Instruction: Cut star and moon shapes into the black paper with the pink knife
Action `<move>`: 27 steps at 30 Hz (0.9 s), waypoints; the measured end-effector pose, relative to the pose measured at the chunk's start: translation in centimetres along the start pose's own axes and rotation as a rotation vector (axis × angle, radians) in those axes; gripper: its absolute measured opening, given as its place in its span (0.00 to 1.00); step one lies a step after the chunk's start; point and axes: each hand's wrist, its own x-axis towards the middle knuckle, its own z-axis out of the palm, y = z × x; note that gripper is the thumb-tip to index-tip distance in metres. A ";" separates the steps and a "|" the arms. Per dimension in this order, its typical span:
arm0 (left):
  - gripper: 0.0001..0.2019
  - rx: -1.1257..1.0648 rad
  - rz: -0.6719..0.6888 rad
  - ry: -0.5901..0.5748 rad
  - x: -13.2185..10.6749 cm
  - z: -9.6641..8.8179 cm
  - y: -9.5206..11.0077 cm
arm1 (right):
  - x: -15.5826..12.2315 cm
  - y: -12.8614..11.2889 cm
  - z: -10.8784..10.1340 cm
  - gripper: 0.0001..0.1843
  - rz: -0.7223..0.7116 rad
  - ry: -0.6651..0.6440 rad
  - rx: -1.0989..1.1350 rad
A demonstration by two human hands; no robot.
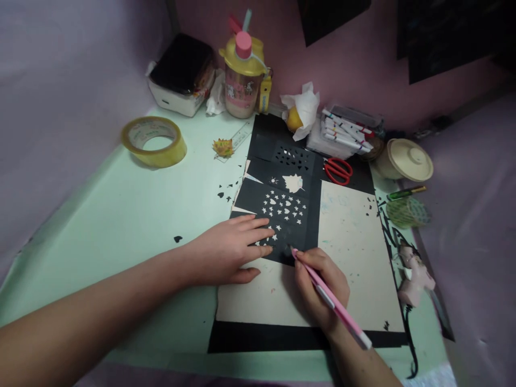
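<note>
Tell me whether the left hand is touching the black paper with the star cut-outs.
Touching. The head view shows the left hand lying flat, fingers on the black paper; the right hand grips a pink pen.

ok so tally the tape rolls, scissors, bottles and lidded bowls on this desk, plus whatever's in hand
tape rolls: 2, the yellow tape roll and the patterned tape roll
red scissors: 1
bottle: 1
lidded bowl: 1
pink pen-shaped tool: 1, gripped in the right hand
total: 6
</note>
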 end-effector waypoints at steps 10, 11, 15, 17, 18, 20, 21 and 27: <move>0.15 0.060 0.037 0.053 0.2 -0.1 0.1 | 0.1 0.0 0.3 0.07 0.112 -0.053 0.077; 0.14 0.066 0.043 0.074 0.2 -0.2 0.2 | 0.1 0.0 0.3 0.07 0.115 -0.061 0.065; 0.12 0.079 0.054 0.132 0.5 -0.4 0.2 | 0.2 0.0 0.3 0.08 0.093 -0.096 0.038; 0.12 0.082 0.045 0.127 0.6 -0.5 0.2 | 0.3 0.0 0.3 0.08 0.073 -0.106 0.040; 0.12 0.083 0.039 0.118 0.6 -0.5 0.2 | 0.4 0.0 0.3 0.08 0.068 -0.106 0.041; 0.13 0.088 0.029 0.102 0.6 -0.5 0.3 | 0.4 0.1 0.3 0.07 0.072 -0.095 0.041; 0.13 0.090 0.027 0.095 0.5 -0.5 0.3 | 0.3 0.1 0.3 0.07 0.078 -0.087 0.040; 0.15 0.085 0.008 0.072 0.4 -0.2 0.2 | 0.3 0.2 0.3 0.06 0.159 -0.073 0.002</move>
